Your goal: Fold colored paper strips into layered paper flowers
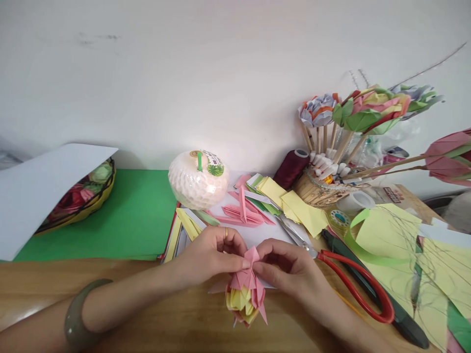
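A folded paper flower (243, 299), pink outside with yellow petals inside, hangs between my two hands near the table's front. My left hand (213, 252) pinches its pink upper end, thumb on top. From the other side my right hand (285, 264) pinches the same end, both thumbs almost meeting. The flower's yellow part points down toward me. Just beyond my fingers lie folded pink paper strips (243, 214) and folded yellow strips (188, 223). Scissors with red handles (384, 306) lie right beside my right hand.
A white wrapped coconut (198, 179) stands behind my hands. At the right are a basket (314, 189) of paper flowers (371, 110), a dark thread spool (291, 168), yellow paper (390, 235) and loose wires. A basket (106, 184) under white paper (47, 181) sits left on green board (145, 211).
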`<state>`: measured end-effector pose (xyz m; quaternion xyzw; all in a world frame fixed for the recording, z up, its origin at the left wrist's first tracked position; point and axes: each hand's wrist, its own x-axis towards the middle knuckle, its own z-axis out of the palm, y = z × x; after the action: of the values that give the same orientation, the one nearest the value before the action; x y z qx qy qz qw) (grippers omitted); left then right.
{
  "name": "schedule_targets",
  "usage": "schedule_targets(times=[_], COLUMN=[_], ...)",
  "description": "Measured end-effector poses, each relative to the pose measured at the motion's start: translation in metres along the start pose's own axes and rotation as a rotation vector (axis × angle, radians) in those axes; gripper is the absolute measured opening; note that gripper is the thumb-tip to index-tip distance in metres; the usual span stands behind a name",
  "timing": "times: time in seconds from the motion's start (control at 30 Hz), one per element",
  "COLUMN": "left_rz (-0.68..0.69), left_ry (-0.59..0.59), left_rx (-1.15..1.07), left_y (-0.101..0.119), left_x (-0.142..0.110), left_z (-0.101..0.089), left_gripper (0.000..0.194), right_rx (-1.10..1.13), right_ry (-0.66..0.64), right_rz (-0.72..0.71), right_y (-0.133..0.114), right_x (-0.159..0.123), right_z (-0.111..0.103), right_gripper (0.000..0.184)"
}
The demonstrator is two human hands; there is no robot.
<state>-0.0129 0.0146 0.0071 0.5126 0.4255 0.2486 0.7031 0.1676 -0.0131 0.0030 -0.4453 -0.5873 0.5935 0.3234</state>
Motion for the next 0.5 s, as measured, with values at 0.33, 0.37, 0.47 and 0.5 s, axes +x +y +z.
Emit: schedule_targets(times=[0.33,0.37,0.47,0.5], left_rz=[0.025,0.022,0.005,0.0], left_ry=[0.04,0.037,0.033,0.031], left_rx=[0.027,0.027,0.037,0.041], left_y=[-0.0022,-0.0024,-0.0025,-0.0024], left_x=[-0.0016,-0.0022,-0.0032,-0.0034], left_z=[0.0041,0.0045,0.005,0.005], left_gripper=[0.011,0.012,0.014,0.014], right_rx=[-0.274,-0.281,-0.311,-0.316], right_ry=[0.044,0.042,0.052,0.055], right_rz=[-0.047,-0.038,-0.046,-0.048], right_y=[-0.0026,-0.0031,-0.0043,-0.0045], right_x=[-0.0041,-0.0043,-0.0047,-0.0047], right_z=[0.0018,0.0029,0.0054,0.0059], right_gripper=[0.012,0.012,0.013,0.013])
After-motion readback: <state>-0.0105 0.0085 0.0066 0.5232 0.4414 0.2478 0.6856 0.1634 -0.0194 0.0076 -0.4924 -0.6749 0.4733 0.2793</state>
